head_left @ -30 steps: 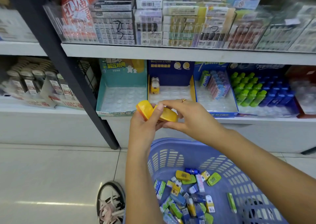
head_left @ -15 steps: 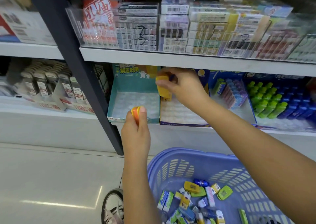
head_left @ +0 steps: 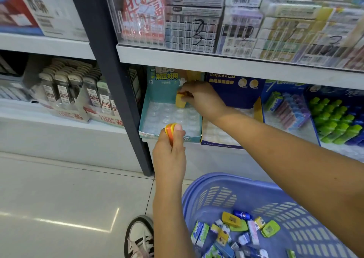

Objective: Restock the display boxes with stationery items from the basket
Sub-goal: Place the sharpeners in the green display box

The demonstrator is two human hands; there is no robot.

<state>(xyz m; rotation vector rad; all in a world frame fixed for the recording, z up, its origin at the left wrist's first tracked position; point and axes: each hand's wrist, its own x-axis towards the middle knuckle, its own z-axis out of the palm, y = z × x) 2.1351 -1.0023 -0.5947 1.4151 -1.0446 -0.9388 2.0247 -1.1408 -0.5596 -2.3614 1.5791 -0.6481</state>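
Note:
My right hand [head_left: 199, 98] pinches a yellow stationery item [head_left: 180, 101] and holds it upright at the back right of the teal display box [head_left: 149, 118], over its clear bubble tray. My left hand [head_left: 170, 151] grips a second yellow and orange item [head_left: 170, 129] edge-on, just in front of the teal box's front lip. The blue-purple basket [head_left: 216, 190] sits low at the right with several small yellow, green and blue stationery pieces [head_left: 232, 218] inside.
A dark blue display box [head_left: 234, 84] stands right of the teal one, then boxes of blue and green items [head_left: 334, 120]. A dark shelf post [head_left: 110, 76] rises left of the teal box. The white shelf [head_left: 216, 61] above overhangs. My shoe [head_left: 139, 236] is on the tiled floor.
My right hand carried its yellow item from the dark blue box leftwards into the back of the teal box. My left hand stayed in front of the teal box with its item.

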